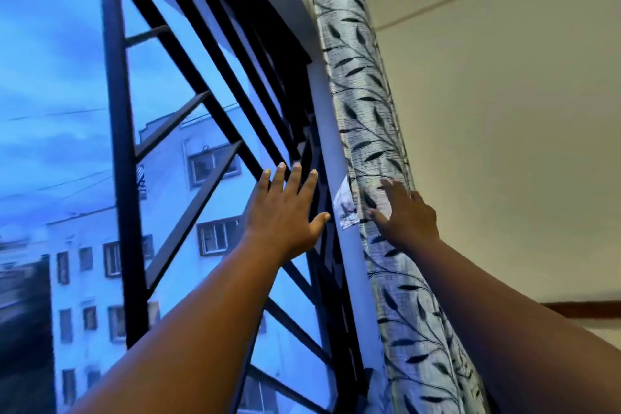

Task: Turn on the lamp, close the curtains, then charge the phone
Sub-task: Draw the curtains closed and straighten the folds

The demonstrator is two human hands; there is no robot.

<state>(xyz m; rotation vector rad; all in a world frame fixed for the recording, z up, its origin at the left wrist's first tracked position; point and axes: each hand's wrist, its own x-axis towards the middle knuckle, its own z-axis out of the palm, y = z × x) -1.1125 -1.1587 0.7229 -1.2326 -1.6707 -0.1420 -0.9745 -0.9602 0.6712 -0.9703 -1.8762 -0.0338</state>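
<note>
Right hand [408, 215] lies flat, fingers spread, on the bunched curtain [376, 131]; left hand [285, 212] open beside it.

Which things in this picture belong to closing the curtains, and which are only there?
Belong to the job:
- curtain, bunched beside the window
- right hand, reaching onto the curtain
- left hand, fingers spread, near the window bars

Only there:
- window bars
- sticker on the window frame
- building outside
- wall
</note>
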